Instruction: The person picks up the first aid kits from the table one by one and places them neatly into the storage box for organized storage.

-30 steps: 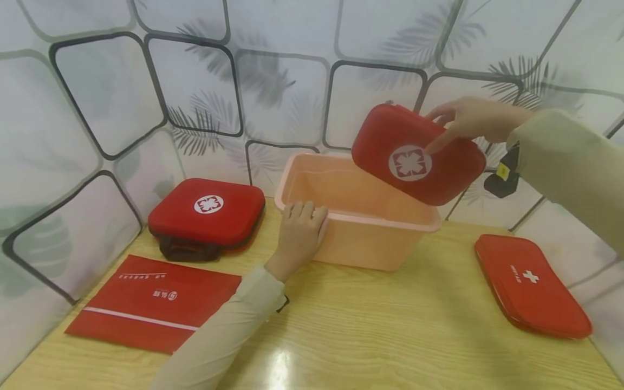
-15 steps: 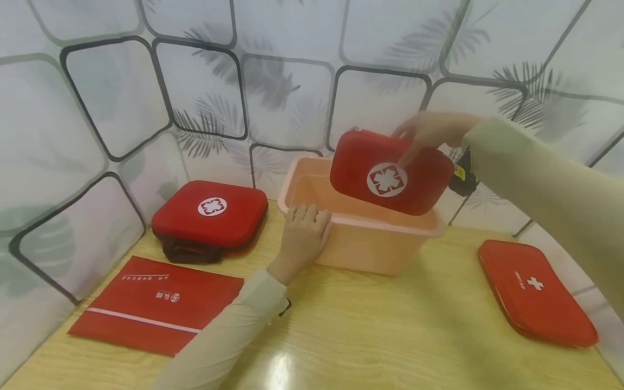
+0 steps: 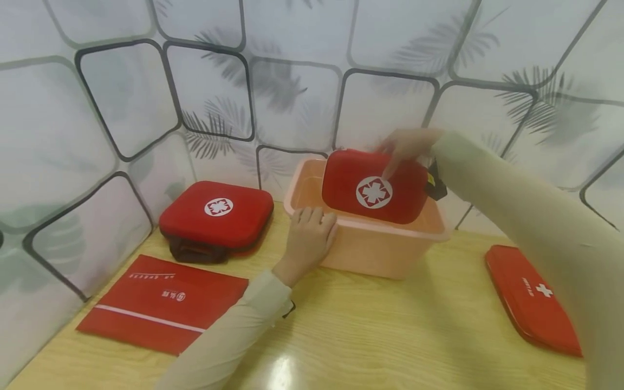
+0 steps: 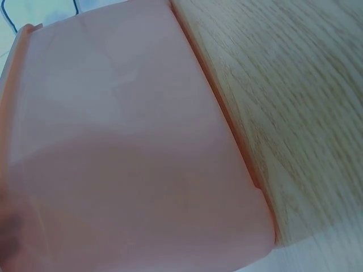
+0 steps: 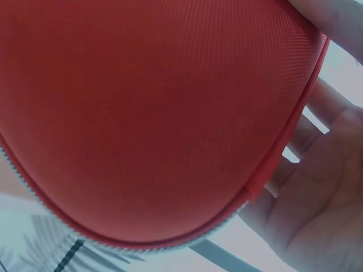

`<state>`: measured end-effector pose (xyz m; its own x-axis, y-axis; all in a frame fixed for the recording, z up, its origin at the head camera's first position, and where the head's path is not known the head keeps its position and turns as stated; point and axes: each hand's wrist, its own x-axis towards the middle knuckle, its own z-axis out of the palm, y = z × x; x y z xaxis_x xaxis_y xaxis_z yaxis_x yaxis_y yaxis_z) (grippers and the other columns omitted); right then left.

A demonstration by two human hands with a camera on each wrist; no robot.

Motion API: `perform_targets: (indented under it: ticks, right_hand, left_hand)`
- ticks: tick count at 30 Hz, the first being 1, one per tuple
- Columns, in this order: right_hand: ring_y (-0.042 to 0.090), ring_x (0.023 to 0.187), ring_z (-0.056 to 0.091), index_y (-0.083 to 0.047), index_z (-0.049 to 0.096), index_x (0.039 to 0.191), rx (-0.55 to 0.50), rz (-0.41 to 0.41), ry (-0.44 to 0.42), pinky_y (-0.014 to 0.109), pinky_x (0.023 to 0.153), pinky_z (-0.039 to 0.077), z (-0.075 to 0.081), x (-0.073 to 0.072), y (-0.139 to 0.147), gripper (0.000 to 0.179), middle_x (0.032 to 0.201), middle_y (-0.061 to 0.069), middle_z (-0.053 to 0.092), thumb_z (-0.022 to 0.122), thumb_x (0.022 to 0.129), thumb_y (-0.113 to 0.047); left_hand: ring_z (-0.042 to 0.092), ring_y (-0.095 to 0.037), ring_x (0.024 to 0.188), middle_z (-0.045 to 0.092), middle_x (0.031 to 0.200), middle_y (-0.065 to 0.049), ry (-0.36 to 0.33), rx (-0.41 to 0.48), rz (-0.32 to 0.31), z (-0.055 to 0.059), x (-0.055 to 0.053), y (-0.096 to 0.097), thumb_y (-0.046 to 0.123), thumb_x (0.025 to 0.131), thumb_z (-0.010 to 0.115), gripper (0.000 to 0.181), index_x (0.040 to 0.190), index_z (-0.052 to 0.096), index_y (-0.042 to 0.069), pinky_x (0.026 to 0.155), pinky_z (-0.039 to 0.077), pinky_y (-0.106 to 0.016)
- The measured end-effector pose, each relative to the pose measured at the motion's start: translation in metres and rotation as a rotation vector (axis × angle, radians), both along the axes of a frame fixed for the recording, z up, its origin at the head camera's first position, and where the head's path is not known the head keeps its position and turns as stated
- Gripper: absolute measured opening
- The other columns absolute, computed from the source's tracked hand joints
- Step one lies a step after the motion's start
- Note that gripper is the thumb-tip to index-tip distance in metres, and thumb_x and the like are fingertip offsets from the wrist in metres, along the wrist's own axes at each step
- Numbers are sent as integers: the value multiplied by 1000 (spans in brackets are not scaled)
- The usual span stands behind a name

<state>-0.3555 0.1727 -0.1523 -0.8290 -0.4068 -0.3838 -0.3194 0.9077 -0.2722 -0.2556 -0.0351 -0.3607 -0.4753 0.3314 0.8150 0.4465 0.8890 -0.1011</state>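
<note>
My right hand (image 3: 407, 149) grips a red zippered first-aid case (image 3: 336, 187) by its top edge, thumb on the front beside the white emblem. The case hangs tilted, its lower part inside the peach plastic bin (image 3: 370, 249). In the right wrist view the case (image 5: 153, 124) fills most of the picture, and the fingers of the hand (image 5: 329, 175) reach behind its edge. With fingers curled over the bin's front rim, my left hand (image 3: 309, 235) holds the bin near its left corner. The left wrist view shows mostly the bin's outer wall (image 4: 130, 124).
A larger red case with a dark handle (image 3: 219, 214) lies left of the bin, behind a flat red pouch (image 3: 161, 303) with a white stripe. At the right, a red first-aid pouch (image 3: 526, 298) is partly covered by the right sleeve. Patterned walls enclose the wooden table (image 3: 370, 336).
My right hand has moved left and down with the case, from above the bin's right side to partly inside it. The left hand has stayed on the rim. The view has shifted slightly.
</note>
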Motion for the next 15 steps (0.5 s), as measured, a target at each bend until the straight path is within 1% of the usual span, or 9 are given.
perform_targets:
  ticks: [2, 5, 7, 9, 11, 13, 15]
  right_hand:
    - [40, 133, 34, -8, 37, 143, -8, -11, -9, 54, 103, 37, -6, -5, -1, 80, 148, 19, 35, 76, 75, -25]
    - [38, 132, 35, -12, 39, 142, 13, -45, -7, 56, 99, 39, -15, -10, -3, 82, 149, 16, 34, 79, 72, -29]
    - [36, 129, 38, -14, 42, 140, 25, -68, -1, 54, 97, 41, -22, -11, -5, 82, 148, 14, 36, 81, 70, -31]
    - [36, 125, 43, -13, 44, 138, 51, -56, 18, 52, 95, 43, -27, -10, -8, 78, 144, 14, 40, 80, 71, -30]
    - [34, 123, 47, -13, 47, 136, 66, -42, 58, 49, 95, 45, -32, -9, -11, 76, 141, 14, 45, 80, 71, -30]
    - [33, 119, 51, -11, 49, 135, 99, -4, 87, 46, 94, 46, -38, -10, -14, 72, 138, 14, 49, 79, 72, -29]
    - [33, 117, 53, -11, 50, 135, 116, 8, 87, 46, 93, 47, -44, -11, -17, 69, 136, 15, 52, 78, 74, -29]
  left_hand:
    - [53, -22, 79, 56, 79, -3, 1, -4, 6, 0, 0, 0, 28, 91, 55, 15, 94, 61, 15, 79, 40, -36]
    - [53, -21, 80, 57, 81, -3, -11, -10, 7, 0, 0, 1, 28, 91, 55, 15, 95, 61, 15, 80, 41, -36]
    - [53, -21, 80, 56, 81, -2, -24, -15, 10, -1, 0, 2, 28, 92, 54, 15, 95, 60, 15, 80, 41, -35]
    - [52, -21, 79, 56, 80, -3, -34, -15, 10, 0, 1, 2, 29, 92, 54, 15, 95, 59, 15, 80, 41, -35]
    - [52, -20, 79, 56, 80, -3, -42, -17, 14, 1, 1, 1, 29, 92, 53, 15, 95, 58, 15, 80, 40, -35]
    - [52, -20, 79, 56, 80, -3, -40, -20, 18, 1, 1, 1, 29, 93, 53, 15, 94, 58, 15, 80, 40, -35]
    - [52, -20, 79, 55, 80, -3, -35, -22, 19, 2, 1, 1, 29, 93, 53, 15, 94, 58, 15, 80, 40, -35]
